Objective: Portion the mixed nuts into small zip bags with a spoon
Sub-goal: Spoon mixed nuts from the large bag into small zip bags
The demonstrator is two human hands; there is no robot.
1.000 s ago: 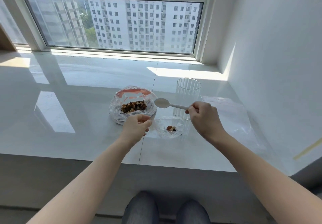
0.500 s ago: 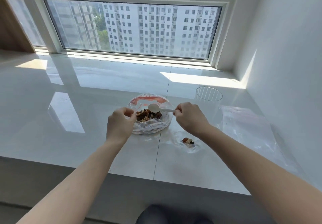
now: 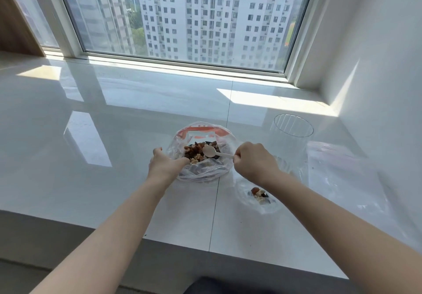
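A glossy white table (image 3: 114, 133) runs under a wide window (image 3: 182, 26) facing apartment towers, with a white wall on the right. The big bag of mixed nuts (image 3: 201, 154) sits mid-table. The left hand (image 3: 165, 164) grips its near-left rim; the right hand (image 3: 253, 162), just right of the bag, pinches a white spoon (image 3: 211, 152) whose bowl lies over the nuts. A small zip bag (image 3: 259, 196) holding a few nuts lies near-right of the big bag, a clear cup (image 3: 292, 138) farther right.

Glossy white stone-like counter (image 3: 114, 179), smooth and mirror-bright. Thin clear crinkled plastic bag (image 3: 201, 172) with red zip strip; small clear plastic bag (image 3: 258, 202); flat clear plastic bags (image 3: 342, 175), faintly wrinkled. Smooth matt cream plastic spoon (image 3: 211, 152). Ribbed transparent cup (image 3: 292, 138). Matt wood-grain panel (image 3: 16, 26). Matt white wall (image 3: 388, 42).
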